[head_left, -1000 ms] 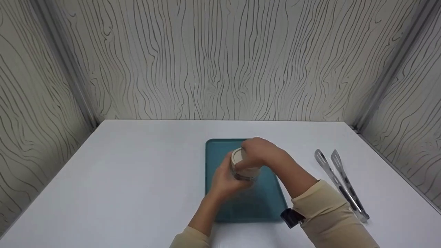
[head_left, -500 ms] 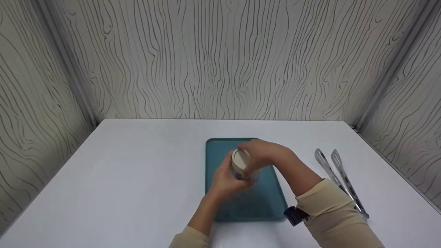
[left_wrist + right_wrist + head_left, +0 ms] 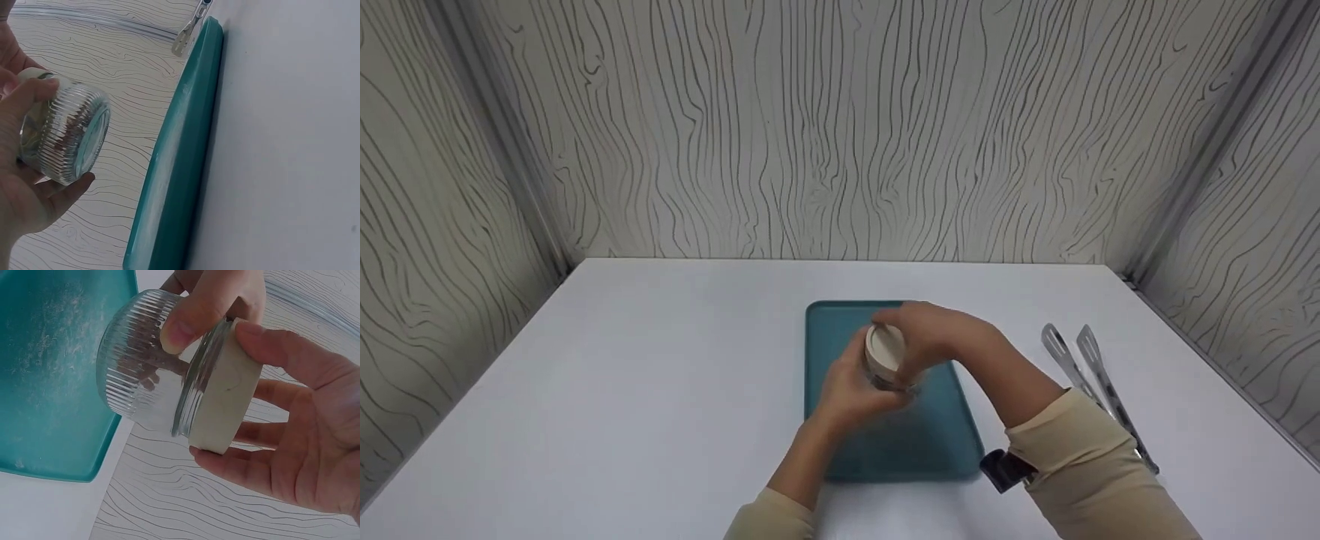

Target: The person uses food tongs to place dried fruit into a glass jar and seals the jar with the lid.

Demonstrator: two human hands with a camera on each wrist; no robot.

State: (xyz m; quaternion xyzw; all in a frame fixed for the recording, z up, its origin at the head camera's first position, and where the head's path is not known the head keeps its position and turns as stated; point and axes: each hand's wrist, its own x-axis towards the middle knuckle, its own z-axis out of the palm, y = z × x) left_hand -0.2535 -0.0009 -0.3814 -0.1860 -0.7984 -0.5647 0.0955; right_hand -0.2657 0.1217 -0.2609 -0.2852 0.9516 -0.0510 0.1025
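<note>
A ribbed clear glass jar with a cream lid is held tilted above the teal tray. My left hand grips the glass body, its thumb pressed on the side near the neck in the right wrist view. Around the rim of the lid curl the thumb and fingers of my right hand. The lid sits on the jar's mouth. In the left wrist view the jar's round base faces away from my palm, and the glass looks see-through with nothing clearly distinguishable inside.
Metal tongs with slotted ends and dark grips lie spread on the white table, right of the tray, partly behind my right sleeve. Pale smudges mark the tray's surface in the right wrist view. Wood-grain patterned walls enclose the table.
My right hand has turned and shifted slightly on the lid, uncovering more of its top. My left hand and the jar stay nearly in place.
</note>
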